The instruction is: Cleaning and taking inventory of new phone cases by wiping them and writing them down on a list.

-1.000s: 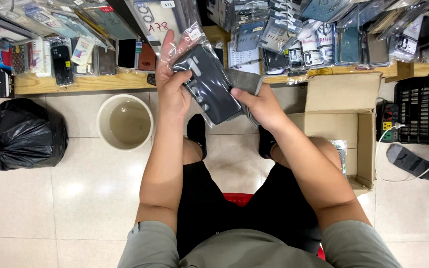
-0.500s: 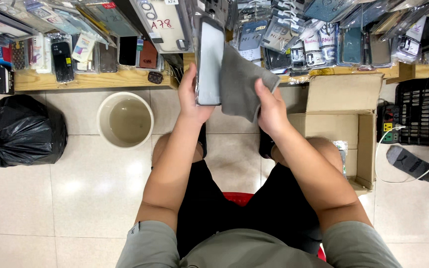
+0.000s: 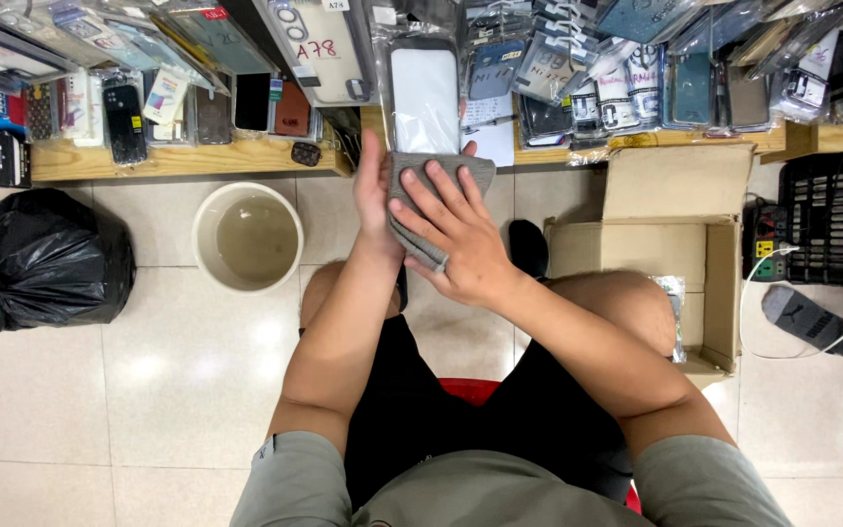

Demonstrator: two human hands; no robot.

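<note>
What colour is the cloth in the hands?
Grey cloth, seen in the head view.
</note>
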